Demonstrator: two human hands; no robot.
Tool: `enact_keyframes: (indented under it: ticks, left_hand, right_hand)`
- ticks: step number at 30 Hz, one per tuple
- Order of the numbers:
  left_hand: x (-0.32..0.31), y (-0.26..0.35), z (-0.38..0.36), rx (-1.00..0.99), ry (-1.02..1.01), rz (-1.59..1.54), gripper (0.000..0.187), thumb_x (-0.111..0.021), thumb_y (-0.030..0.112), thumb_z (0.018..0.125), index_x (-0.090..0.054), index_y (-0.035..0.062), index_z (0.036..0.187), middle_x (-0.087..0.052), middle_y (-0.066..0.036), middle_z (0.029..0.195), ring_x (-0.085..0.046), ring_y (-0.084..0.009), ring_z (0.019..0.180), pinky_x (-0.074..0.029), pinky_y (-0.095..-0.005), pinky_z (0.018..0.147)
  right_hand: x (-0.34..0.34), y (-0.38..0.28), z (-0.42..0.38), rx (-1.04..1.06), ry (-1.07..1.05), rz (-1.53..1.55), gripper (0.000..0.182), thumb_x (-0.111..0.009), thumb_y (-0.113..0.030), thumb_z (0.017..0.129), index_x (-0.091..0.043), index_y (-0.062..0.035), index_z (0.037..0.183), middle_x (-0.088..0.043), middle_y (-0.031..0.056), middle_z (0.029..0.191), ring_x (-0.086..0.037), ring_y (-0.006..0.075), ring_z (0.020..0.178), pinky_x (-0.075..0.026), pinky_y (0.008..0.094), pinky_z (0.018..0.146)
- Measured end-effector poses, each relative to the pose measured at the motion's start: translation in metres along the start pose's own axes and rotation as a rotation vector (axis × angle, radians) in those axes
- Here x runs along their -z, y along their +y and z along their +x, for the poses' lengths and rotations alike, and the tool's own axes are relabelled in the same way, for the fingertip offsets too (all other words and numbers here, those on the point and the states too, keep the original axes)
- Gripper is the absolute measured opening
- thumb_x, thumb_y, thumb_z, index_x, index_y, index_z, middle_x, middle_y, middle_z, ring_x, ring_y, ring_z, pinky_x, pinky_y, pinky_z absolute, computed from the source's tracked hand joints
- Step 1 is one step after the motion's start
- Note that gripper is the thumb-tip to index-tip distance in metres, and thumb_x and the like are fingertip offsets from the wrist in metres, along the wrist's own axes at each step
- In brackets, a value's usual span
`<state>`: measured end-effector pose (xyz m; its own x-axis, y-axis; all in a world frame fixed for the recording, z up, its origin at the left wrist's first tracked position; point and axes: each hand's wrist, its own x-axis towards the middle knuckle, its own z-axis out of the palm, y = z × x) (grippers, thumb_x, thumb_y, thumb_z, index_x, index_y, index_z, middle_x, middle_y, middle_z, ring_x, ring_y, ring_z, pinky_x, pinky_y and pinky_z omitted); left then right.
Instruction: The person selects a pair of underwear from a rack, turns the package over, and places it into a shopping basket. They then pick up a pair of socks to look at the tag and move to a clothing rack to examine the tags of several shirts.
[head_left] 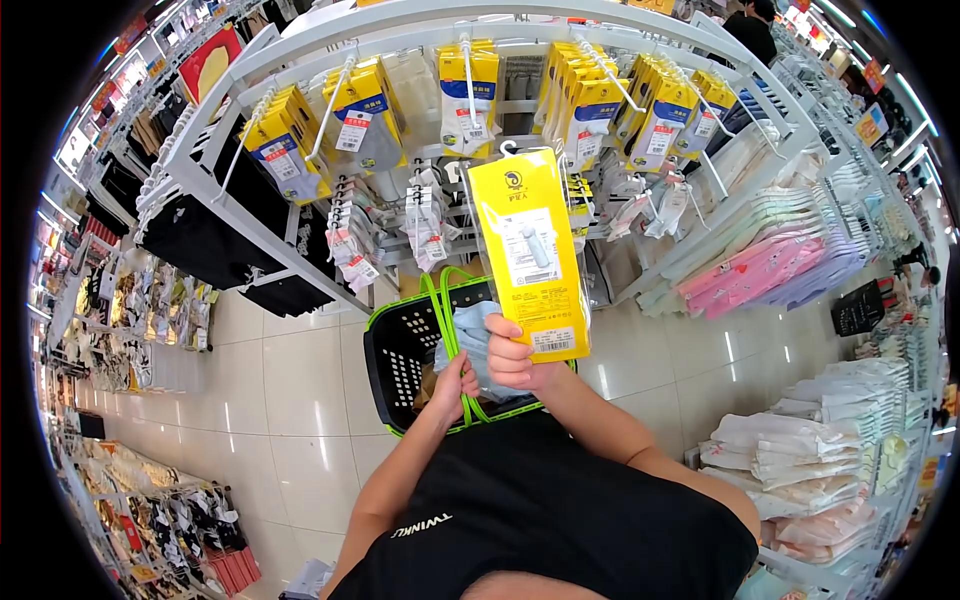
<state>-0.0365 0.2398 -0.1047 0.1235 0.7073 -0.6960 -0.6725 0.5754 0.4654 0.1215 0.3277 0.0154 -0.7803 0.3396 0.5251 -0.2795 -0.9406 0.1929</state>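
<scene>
Black top (pixel 560 510) at six o'clock; at one, a yellow packet (pixel 487 200) is gripped, off the rack (pixel 450 14), outside the basket (pixel 395 330), by the right hand (pixel 515 358), green handles (pixel 446 318) by the left hand (pixel 457 388).

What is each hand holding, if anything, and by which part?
The right hand holds the yellow package by its lower-left corner as pictured. The left hand grips the green handles of the black basket.
</scene>
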Motion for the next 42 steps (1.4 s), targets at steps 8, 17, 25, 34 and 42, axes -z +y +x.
enact_keyframes:
  ticks: [8,17,25,34,42]
  left_hand:
    - [-0.008,0.008,-0.003,-0.018,0.065,0.049,0.032,-0.049,0.038,0.097,-0.040,0.0143,0.078,-0.030,0.004,0.056,-0.028,-0.0091,0.046,-0.025,-0.0232,0.044]
    - [-0.003,0.009,0.001,-0.006,0.091,0.035,0.033,-0.051,0.040,0.096,-0.040,0.0148,0.077,-0.030,0.004,0.055,-0.028,-0.0085,0.045,-0.025,-0.0232,0.044]
    - [-0.001,0.011,0.002,-0.010,0.056,0.043,0.033,-0.049,0.039,0.097,-0.040,0.0146,0.077,-0.030,0.004,0.055,-0.028,-0.0091,0.045,-0.026,-0.0238,0.044]
    - [0.010,0.008,0.008,0.015,0.005,-0.040,0.033,-0.050,0.040,0.096,-0.040,0.0148,0.076,-0.029,0.004,0.054,-0.028,-0.0091,0.044,-0.026,-0.0243,0.043]
    - [0.010,0.008,0.007,0.014,0.012,-0.061,0.033,-0.052,0.039,0.095,-0.040,0.0146,0.077,-0.029,0.004,0.054,-0.028,-0.0089,0.044,-0.024,-0.0242,0.043]
  right_hand:
    - [-0.002,0.012,0.009,-0.048,-0.088,0.055,0.035,-0.042,-0.043,0.096,-0.041,-0.0105,0.083,-0.039,-0.0012,0.060,-0.039,0.0108,0.049,-0.043,0.0300,0.050]
    - [0.003,0.010,0.012,-0.069,-0.087,0.066,0.035,-0.044,-0.043,0.095,-0.041,-0.0104,0.082,-0.038,-0.0009,0.059,-0.039,0.0110,0.048,-0.043,0.0298,0.048]
    - [0.003,0.005,0.011,-0.051,-0.079,0.053,0.037,-0.043,-0.046,0.095,-0.041,-0.0104,0.082,-0.038,-0.0003,0.059,-0.038,0.0122,0.049,-0.042,0.0302,0.048]
    - [-0.019,-0.011,0.004,-0.008,0.070,-0.225,0.038,-0.047,-0.043,0.093,-0.047,-0.0054,0.090,-0.046,0.0047,0.068,-0.047,0.0170,0.060,-0.046,0.0361,0.061]
    - [-0.037,-0.061,-0.029,0.323,0.736,-1.582,0.025,-0.056,-0.012,0.093,-0.056,0.0021,0.114,-0.063,0.0047,0.102,-0.057,0.0116,0.095,-0.045,0.0260,0.085]
